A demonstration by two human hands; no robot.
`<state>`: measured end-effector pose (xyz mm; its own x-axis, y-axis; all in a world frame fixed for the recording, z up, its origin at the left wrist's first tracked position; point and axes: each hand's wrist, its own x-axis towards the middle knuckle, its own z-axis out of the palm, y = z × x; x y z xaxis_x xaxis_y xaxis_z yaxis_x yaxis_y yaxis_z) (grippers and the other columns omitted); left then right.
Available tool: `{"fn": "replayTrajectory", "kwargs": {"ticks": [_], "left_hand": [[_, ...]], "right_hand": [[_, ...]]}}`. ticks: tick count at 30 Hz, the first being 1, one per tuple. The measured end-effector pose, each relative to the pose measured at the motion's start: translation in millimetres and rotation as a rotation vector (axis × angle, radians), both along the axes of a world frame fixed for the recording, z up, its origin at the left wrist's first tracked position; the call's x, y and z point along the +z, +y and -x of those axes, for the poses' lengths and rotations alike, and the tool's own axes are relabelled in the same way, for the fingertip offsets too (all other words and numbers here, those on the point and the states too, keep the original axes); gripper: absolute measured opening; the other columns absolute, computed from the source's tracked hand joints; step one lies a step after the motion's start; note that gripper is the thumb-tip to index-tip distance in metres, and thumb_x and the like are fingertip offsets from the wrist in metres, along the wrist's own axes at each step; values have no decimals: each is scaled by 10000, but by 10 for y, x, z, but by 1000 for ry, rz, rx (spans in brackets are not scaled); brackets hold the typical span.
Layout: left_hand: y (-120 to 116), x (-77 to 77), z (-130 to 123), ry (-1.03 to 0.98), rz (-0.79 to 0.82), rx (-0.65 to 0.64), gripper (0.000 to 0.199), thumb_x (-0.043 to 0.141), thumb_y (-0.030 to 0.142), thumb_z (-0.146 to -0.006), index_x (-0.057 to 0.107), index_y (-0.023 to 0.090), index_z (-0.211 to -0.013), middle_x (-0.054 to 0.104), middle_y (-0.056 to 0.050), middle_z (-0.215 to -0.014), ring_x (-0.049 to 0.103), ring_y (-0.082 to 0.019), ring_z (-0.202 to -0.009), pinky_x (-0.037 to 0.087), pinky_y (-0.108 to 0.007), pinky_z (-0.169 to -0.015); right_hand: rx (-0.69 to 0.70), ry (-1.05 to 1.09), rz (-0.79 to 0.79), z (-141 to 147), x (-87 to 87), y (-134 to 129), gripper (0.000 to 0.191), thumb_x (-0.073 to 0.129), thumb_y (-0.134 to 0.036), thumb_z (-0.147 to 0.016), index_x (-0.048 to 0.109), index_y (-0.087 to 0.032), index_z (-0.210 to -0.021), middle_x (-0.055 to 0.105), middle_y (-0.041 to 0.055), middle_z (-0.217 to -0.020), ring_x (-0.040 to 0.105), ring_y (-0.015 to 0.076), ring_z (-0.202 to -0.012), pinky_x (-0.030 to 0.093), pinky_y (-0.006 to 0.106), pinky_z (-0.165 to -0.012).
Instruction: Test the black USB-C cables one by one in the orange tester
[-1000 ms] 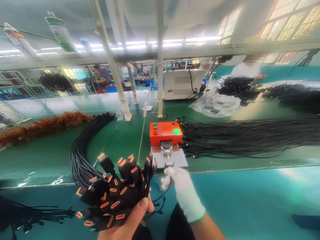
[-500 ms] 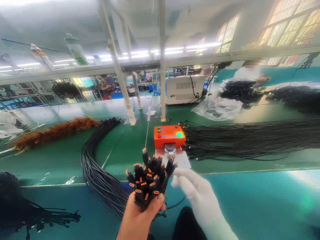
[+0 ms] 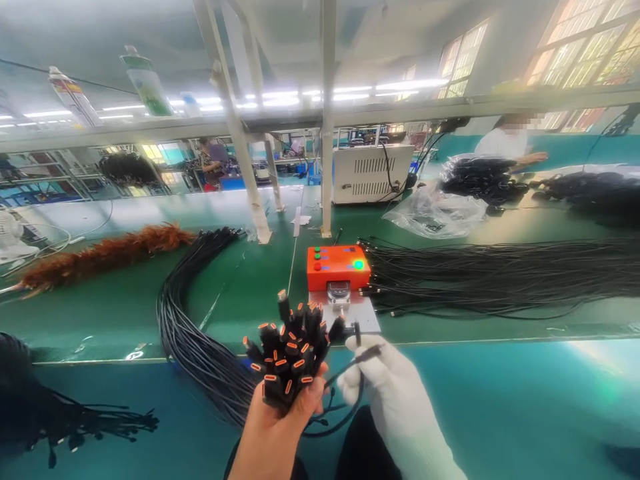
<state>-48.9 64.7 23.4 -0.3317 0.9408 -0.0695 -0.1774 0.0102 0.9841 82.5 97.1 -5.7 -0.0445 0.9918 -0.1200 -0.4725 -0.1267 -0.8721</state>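
Observation:
My bare left hand (image 3: 277, 430) is closed around a bundle of black USB cables (image 3: 287, 363), their orange-lined plugs pointing up and fanned out. From it the cables run back in a long curve onto the green bench. In a white glove, my right hand (image 3: 400, 393) pinches a black cable (image 3: 361, 380) near its end, just right of the bundle. That cable loops down between the two hands. Beyond my right fingertips is an orange tester box (image 3: 339, 267) with a lit green light and a small metal fixture (image 3: 339, 292) at its front.
Black cables (image 3: 500, 273) stretch rightward from the box. A brown feather duster (image 3: 107, 257) lies at left, with more dark cables (image 3: 45, 400) at lower left. Metal posts, a white cabinet (image 3: 373, 175) and a plastic bag (image 3: 435, 217) stand behind. A person (image 3: 505, 147) is at back right.
My right hand, empty-looking beside the bundle before, now pinches a cable slightly apart from it. The left hand and bundle have shifted slightly left.

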Motion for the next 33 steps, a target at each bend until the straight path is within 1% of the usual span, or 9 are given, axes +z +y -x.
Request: {"fn": "replayTrajectory", "kwargs": {"ticks": [3,5,10,13,16,19,23,28,33], "left_hand": [[3,-21,25,-47,-10,36,396,829,382,-544,729,179,-870,701,-34,-677,585,-151,-551,504,-257,-530],[4,-23,54,-32,-7,41,404,834,390,-544,722,189,-876,695,-20,-643,590,-144,-542,508,-244,-534],[-17,0,100,1,-7,29,518,801,417,-598,673,221,-1060,685,-10,-638,576,-141,-517,511,-251,-524],[-27,12,99,57,-36,-7,453,770,409,-651,661,240,-1056,674,0,-668,568,-129,-518,510,-237,-523],[-28,36,92,66,-56,-14,362,771,373,-656,666,252,-980,667,8,-688,577,-129,-523,506,-230,-506],[-33,65,87,44,-50,-10,283,782,323,-639,688,220,-885,670,-2,-659,578,-141,-506,504,-251,-507],[-37,56,103,82,-17,-24,180,755,310,-667,704,192,-793,670,-17,-599,577,-154,-505,494,-273,-547],[4,28,138,34,-47,-81,227,736,382,-663,695,214,-810,636,-1,-558,527,-138,-466,433,-250,-487],[18,105,124,-43,8,-76,228,771,377,-616,722,190,-737,636,-5,-559,530,-126,-486,450,-241,-507]], "right_hand": [[-13,-252,52,-65,-69,79,208,572,-370,-810,563,-163,-798,583,-23,-462,522,116,-390,423,236,-469],[-3,-336,72,-74,-161,128,226,532,-371,-836,544,-164,-746,576,-21,-443,510,111,-363,423,230,-442],[122,-149,89,-15,-468,197,219,461,-340,-869,537,-148,-795,625,6,-500,555,129,-374,431,233,-413],[143,-51,63,18,-563,231,211,465,-326,-873,545,-135,-831,626,4,-496,559,128,-375,465,254,-450],[140,-25,64,39,-567,272,195,486,-315,-856,548,-132,-825,623,3,-484,550,125,-366,465,254,-444],[132,-11,89,59,-541,312,196,506,-324,-831,549,-134,-803,600,-13,-452,541,124,-355,471,259,-448],[99,-21,101,80,-535,341,207,516,-338,-822,544,-138,-776,599,-12,-456,530,120,-353,429,234,-406],[89,-11,102,93,-539,342,208,511,-340,-828,548,-137,-810,581,-29,-450,511,115,-353,468,266,-461],[116,-41,82,98,-511,335,192,461,-321,-853,520,-143,-813,586,-27,-480,520,112,-368,495,293,-513]]}}
